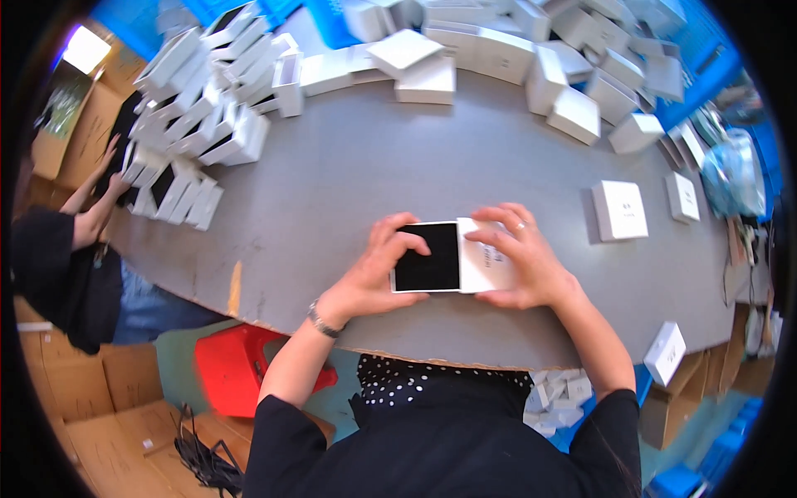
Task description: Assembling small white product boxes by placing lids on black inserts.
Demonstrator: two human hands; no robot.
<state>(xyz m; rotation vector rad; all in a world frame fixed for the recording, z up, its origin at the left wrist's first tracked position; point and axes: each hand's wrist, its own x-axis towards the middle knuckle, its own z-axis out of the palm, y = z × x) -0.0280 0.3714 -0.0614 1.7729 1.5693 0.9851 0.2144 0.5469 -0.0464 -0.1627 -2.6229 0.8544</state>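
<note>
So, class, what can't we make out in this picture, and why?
Head view:
White cover: printing too small, partly behind the right hand.
Black panel: upper left corner behind the left hand.
White box to the right: contents hidden by its walls.
Red stool: partly behind the left forearm.

Joins a shallow white tray (446, 259), thin-rimmed around a flat black inside, to a white cover (480, 274) with dark print, touching at the tray's right. Lies face up over the table's (332, 178) near side, gripped by left hand (375, 270) and right hand (529, 264).
</note>
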